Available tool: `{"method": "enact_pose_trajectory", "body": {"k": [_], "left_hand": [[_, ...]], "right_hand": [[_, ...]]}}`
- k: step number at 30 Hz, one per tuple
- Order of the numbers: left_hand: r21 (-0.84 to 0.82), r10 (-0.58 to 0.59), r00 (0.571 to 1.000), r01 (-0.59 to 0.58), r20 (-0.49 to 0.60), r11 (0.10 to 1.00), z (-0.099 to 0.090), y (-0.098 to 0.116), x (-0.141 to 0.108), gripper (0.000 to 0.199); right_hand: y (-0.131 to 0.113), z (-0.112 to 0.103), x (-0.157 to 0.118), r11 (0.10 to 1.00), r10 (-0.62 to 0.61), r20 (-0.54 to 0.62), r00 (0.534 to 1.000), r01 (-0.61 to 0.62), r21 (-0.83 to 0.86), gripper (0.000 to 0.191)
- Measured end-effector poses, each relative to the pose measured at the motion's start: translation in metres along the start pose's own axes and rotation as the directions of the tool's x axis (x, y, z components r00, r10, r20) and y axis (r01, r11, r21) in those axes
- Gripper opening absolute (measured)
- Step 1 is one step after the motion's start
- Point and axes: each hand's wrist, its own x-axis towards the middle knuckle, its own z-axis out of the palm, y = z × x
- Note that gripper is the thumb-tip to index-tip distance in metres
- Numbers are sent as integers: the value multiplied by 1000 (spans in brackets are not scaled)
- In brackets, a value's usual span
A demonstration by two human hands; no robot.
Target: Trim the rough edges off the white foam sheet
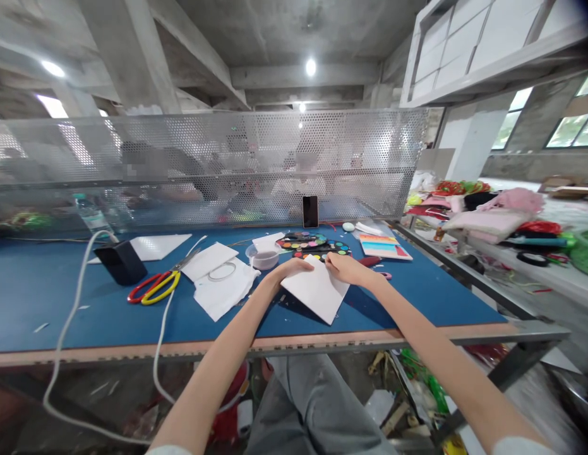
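Straight ahead at 12 o'clock, 1 white card point(316, 291) lies on the blue workbench point(76, 303). The left hand point(287, 272) and right hand point(347, 269) rest on it, unclenched. 1 pair of red-and-yellow scissors point(156, 284) sits at 10 o'clock.

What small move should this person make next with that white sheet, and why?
Probably press the white sheet flat against the blue table top first. The left hand and right hand both rest along its far edge, while a shadow beneath suggests the sheet is slightly raised. Flattening it would likely steady it.
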Motion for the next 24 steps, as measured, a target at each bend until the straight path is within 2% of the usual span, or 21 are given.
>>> {"method": "enact_pose_trajectory", "body": {"k": [11,16,21,24], "left_hand": [[-20,23,997,-24,-68,1000,15,7,-18,14],[-69,41,996,-47,-80,996,19,7,-22,14],[-139,158,976,-178,-148,974,23,10,-24,9],[-143,257,925,-305,-279,942,21,12,-24,3]], "right_hand": [[2,-2,-2,996,-11,-23,1000,13,85,13],[4,-1,-1,990,-85,-82,993,93,107,15],[10,1,1,954,-149,-194,970,193,228,18],[10,1,2,922,-169,-252,953,243,302,16]]}}
